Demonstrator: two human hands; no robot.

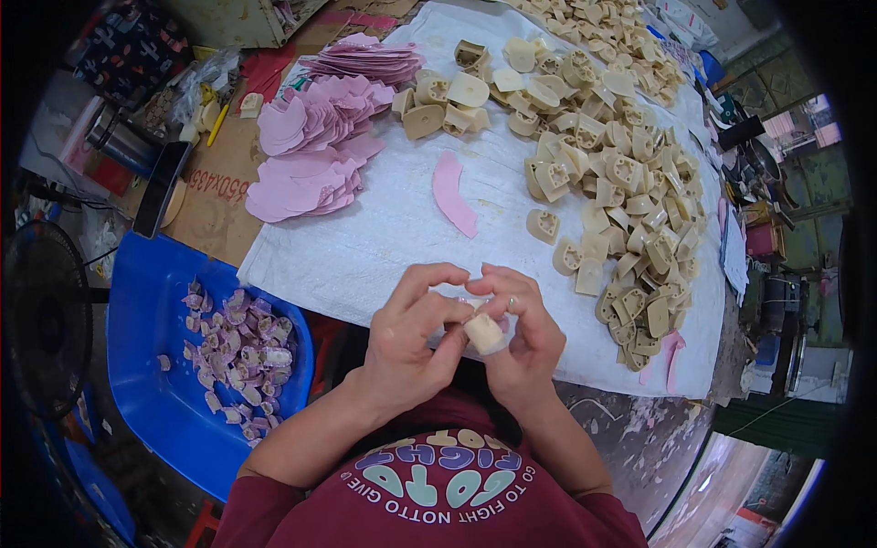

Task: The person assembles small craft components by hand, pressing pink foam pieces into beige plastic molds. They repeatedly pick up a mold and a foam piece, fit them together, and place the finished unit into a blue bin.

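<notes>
In front of my chest, at the table's near edge, both hands close round one small beige shoe heel [482,332]. A pale, thin piece shows around its edge, partly hidden by my fingers. My left hand [411,324] pinches it from the left, thumb and fingertips together. From the right, my right hand [519,336], a ring on one finger, grips it with bent fingers. Beyond them, a single curved pink strip [449,194] lies flat on the white cloth [384,247]. Stacks of similar pink pieces [306,187] rest at the far left.
A large pile of beige heels [630,192] covers the table's right side. To my lower left, a blue basin [146,365] holds many pink-covered heels [242,352]. A phone [163,190] stands by a dark flask [123,137]. A black fan [46,320] is at far left.
</notes>
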